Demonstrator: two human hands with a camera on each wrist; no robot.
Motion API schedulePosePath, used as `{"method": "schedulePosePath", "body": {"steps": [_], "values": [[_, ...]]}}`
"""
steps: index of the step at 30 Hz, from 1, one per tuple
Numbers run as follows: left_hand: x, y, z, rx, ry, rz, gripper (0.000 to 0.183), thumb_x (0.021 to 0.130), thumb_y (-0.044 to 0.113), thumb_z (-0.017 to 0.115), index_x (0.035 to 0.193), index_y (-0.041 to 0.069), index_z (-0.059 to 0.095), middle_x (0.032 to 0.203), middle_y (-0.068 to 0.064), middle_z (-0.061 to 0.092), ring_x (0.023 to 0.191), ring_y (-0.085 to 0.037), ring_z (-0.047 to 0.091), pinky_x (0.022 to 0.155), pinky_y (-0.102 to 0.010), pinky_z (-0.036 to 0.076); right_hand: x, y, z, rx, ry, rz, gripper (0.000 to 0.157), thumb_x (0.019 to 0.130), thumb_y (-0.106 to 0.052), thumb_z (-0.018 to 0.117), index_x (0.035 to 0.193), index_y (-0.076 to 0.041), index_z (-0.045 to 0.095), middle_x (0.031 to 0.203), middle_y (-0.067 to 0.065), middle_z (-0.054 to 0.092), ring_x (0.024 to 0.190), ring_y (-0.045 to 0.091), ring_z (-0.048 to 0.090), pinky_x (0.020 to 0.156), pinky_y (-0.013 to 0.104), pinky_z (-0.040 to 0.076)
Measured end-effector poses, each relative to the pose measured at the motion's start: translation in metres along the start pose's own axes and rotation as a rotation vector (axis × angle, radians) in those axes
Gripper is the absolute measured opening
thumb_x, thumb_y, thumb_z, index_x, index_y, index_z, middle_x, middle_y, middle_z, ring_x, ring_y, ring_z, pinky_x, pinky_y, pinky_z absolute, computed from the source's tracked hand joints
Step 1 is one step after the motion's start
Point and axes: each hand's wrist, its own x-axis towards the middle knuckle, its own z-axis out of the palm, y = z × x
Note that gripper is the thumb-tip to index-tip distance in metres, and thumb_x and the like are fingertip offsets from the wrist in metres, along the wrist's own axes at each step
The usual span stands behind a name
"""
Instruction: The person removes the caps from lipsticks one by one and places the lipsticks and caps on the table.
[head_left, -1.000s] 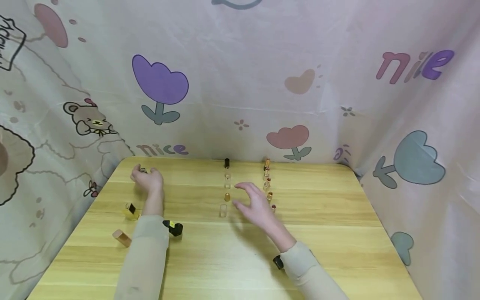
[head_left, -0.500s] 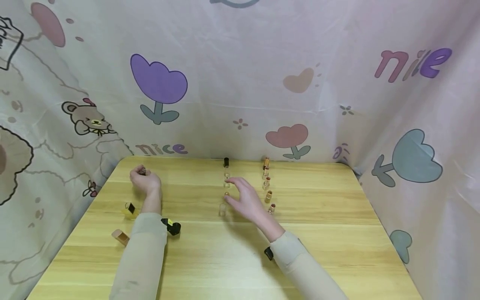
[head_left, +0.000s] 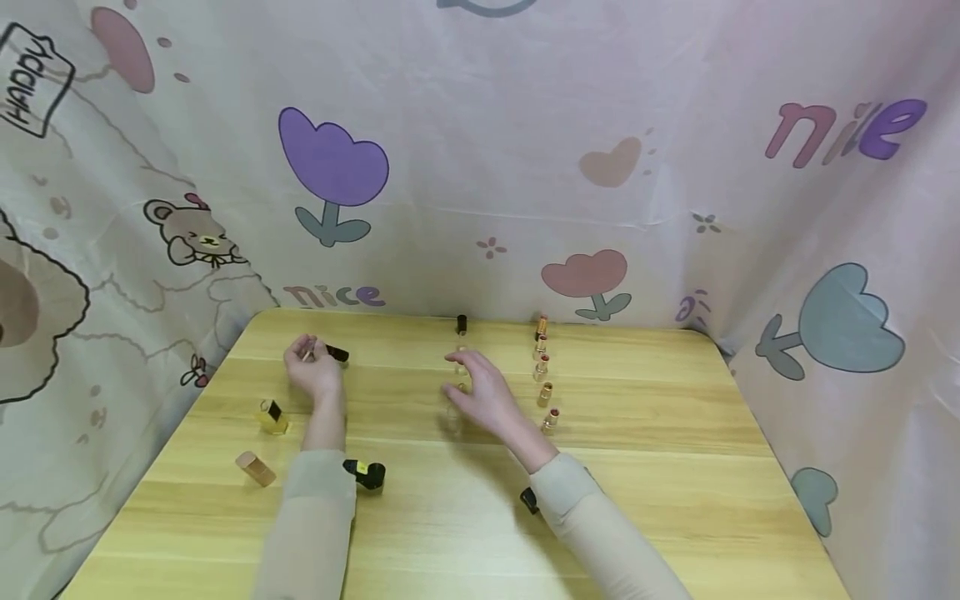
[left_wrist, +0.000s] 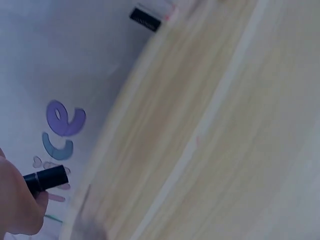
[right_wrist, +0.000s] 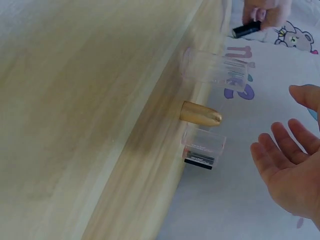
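My left hand (head_left: 315,372), at the far left of the table, grips a black lipstick tube (head_left: 337,353). The left wrist view shows the tube (left_wrist: 47,178) with a thin silver ring, jutting out from the curled fingers. My right hand (head_left: 487,393) hovers by the middle row of caps with its fingers apart, holding nothing. In the right wrist view, a clear cap (right_wrist: 215,70), a gold cap (right_wrist: 200,114) and another clear cap (right_wrist: 205,142) stand in line beside that hand (right_wrist: 295,165). A black cap (head_left: 462,323) stands at the row's far end.
Right of the caps runs a row of several uncapped lipsticks (head_left: 546,393). At the left lie a yellow lipstick tube (head_left: 273,417) and a rose-gold tube (head_left: 256,468). A printed curtain (head_left: 450,150) borders the wooden table (head_left: 660,500).
My left hand has turned, and the black tube now shows beside it. The right hand has moved left, over the caps, with its fingers still apart.
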Motion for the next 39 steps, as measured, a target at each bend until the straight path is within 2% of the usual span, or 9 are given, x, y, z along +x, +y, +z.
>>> {"method": "schedulePosePath", "body": {"steps": [4, 12, 19, 24, 31, 39], "values": [[-0.017, 0.001, 0.002, -0.007, -0.023, 0.006, 0.035, 0.105, 0.01, 0.061, 0.139, 0.006, 0.055, 0.13, -0.001, 0.059, 0.117, -0.014, 0.057, 0.1, -0.02, 0.054, 0.002, 0.001, 0.003, -0.001, -0.008, 0.002, 0.054, 0.096, -0.02, 0.075, 0.145, -0.008, 0.055, 0.15, 0.013, 0.055, 0.139, 0.031, 0.052, 0.12, 0.047, 0.041], [-0.052, 0.002, 0.01, -0.175, -0.091, 0.037, 0.034, 0.099, 0.004, 0.068, 0.131, -0.004, 0.059, 0.113, -0.003, 0.063, 0.104, -0.015, 0.065, 0.094, -0.026, 0.061, 0.006, -0.002, 0.009, 0.009, -0.008, -0.015, 0.055, 0.096, -0.02, 0.075, 0.146, -0.009, 0.054, 0.147, 0.01, 0.057, 0.138, 0.029, 0.053, 0.12, 0.045, 0.041], [-0.08, 0.008, 0.015, -0.172, -0.209, 0.053, 0.038, 0.099, 0.006, 0.07, 0.133, -0.005, 0.057, 0.117, -0.007, 0.063, 0.104, -0.017, 0.068, 0.093, -0.027, 0.061, 0.008, -0.004, 0.012, 0.021, 0.002, -0.019, 0.064, 0.097, -0.021, 0.073, 0.154, -0.009, 0.046, 0.153, 0.011, 0.053, 0.137, 0.028, 0.054, 0.118, 0.045, 0.043], [-0.098, 0.01, 0.02, -0.194, -0.292, 0.07, 0.033, 0.097, 0.002, 0.072, 0.126, -0.007, 0.059, 0.111, -0.009, 0.064, 0.094, -0.015, 0.07, 0.089, -0.028, 0.062, 0.013, -0.007, 0.014, 0.01, 0.006, -0.025, 0.064, 0.099, -0.019, 0.072, 0.156, -0.009, 0.044, 0.154, 0.011, 0.052, 0.135, 0.029, 0.056, 0.115, 0.044, 0.047], [-0.118, 0.005, 0.026, -0.175, -0.403, 0.065, 0.035, 0.096, 0.0, 0.072, 0.127, -0.009, 0.058, 0.113, -0.01, 0.064, 0.095, -0.016, 0.07, 0.09, -0.031, 0.063, 0.02, -0.011, 0.015, -0.001, 0.023, -0.039, 0.056, 0.099, -0.015, 0.071, 0.15, -0.005, 0.051, 0.148, 0.012, 0.059, 0.129, 0.03, 0.06, 0.112, 0.042, 0.05], [-0.127, 0.004, 0.032, -0.164, -0.443, 0.039, 0.036, 0.095, -0.002, 0.072, 0.128, -0.01, 0.058, 0.113, -0.012, 0.064, 0.096, -0.016, 0.069, 0.091, -0.031, 0.062, 0.025, -0.015, 0.016, -0.032, 0.086, -0.085, 0.039, 0.098, -0.01, 0.073, 0.135, -0.002, 0.063, 0.132, 0.014, 0.068, 0.117, 0.028, 0.067, 0.103, 0.037, 0.057]]}}
